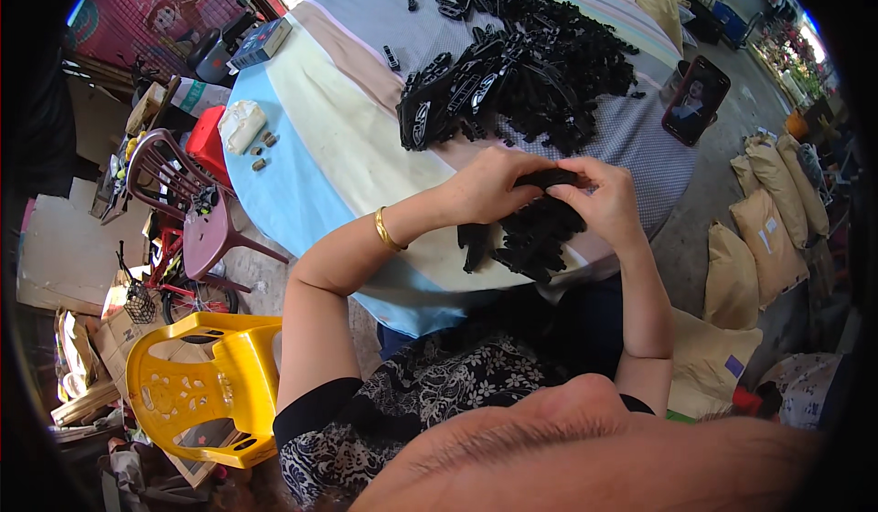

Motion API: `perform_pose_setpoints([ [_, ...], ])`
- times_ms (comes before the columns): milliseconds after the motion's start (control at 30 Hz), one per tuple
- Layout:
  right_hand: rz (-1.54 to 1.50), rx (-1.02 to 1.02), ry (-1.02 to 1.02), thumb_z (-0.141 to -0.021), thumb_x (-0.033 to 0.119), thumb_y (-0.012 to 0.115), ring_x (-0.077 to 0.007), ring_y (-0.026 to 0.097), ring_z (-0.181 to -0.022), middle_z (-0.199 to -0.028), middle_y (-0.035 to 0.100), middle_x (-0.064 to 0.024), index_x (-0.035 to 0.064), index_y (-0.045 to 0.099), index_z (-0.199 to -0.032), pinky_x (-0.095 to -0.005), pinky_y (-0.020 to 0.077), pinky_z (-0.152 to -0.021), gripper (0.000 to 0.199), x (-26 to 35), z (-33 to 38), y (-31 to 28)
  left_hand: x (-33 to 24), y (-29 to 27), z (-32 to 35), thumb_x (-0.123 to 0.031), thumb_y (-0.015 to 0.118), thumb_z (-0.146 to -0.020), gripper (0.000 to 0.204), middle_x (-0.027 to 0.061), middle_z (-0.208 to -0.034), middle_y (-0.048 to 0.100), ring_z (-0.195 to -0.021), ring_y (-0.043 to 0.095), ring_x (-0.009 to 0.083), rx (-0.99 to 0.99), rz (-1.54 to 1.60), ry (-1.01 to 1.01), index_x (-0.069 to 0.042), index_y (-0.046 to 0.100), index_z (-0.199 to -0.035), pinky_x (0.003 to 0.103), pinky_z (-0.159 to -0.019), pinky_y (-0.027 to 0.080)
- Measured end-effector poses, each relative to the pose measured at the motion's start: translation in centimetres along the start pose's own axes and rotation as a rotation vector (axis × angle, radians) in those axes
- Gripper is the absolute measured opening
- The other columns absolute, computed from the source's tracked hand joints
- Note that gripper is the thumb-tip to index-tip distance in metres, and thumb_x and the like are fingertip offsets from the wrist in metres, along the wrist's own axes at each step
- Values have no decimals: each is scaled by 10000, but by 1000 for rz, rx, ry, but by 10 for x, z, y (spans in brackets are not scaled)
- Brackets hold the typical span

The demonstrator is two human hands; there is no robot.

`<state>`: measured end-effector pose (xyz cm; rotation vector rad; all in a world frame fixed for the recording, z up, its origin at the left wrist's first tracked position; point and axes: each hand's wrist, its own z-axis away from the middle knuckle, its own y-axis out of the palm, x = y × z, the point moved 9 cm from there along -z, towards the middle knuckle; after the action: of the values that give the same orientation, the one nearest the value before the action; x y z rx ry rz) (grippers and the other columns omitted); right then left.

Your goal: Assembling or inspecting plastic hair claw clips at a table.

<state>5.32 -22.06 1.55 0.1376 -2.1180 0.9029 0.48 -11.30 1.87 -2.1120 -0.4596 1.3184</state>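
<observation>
Joining a small black plastic part [551,179] between both hands, left hand [489,187] and right hand [608,203] each pinch it above the near heap of black pieces [530,236] on the tabletop [338,137]. The next move probably needs firm pressing. Farther lies the big black pile [530,64].

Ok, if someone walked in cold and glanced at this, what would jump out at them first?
Probably the big heap of black plastic parts covering the far half of the round table with its striped cloth. Next, the left hand and right hand meeting at the near edge, pinching a black piece above a smaller pile. The bright yellow plastic chair at lower left also stands out.
</observation>
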Motion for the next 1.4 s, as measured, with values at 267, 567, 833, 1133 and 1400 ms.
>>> perform_pose_setpoints([
  [267,-108,-104,165,-793,123,676,-130,622,-691,-839,664,-74,10,646,-992,-242,487,-641,231,-77,-20,-17,-32,19,3,-242,710,-745,451,182,-945,606,-931,565,345,74,61,376,-18,575,-1112,391,-813,454],
  [567,493,-93,-3,-751,141,670,-246,581,-824,-852,577,-53,80,652,-841,-356,480,-691,110,-53,-24,9,102,-63,-21,-195,689,-719,314,117,-983,551,-974,506,303,-391,-783,-241,-42,625,-986,363,-836,447],
  [833,314,-175,-86,-763,29,612,-236,587,-728,-779,585,-76,50,595,-858,-321,491,-610,99,-30,-19,-7,84,-46,-20,-29,562,-667,156,84,-850,520,-835,497,265,-365,-978,-52,-52,516,-814,356,-707,435],
  [1133,-182,-384,-31,-793,49,674,-105,608,-670,-876,670,-83,5,651,-938,-217,479,-582,154,-27,-4,-25,111,-54,-12,-80,565,-876,279,79,-1034,619,-847,615,191,-455,885,-316,-31,511,-1145,327,-703,508],
  [1400,-164,-421,-175,-774,32,692,-116,614,-715,-899,664,-81,7,666,-905,-208,479,-604,136,10,0,-25,53,25,-7,-129,482,-933,255,110,-1019,586,-968,594,229,-36,1470,-354,-15,507,-1160,397,-897,492],
])
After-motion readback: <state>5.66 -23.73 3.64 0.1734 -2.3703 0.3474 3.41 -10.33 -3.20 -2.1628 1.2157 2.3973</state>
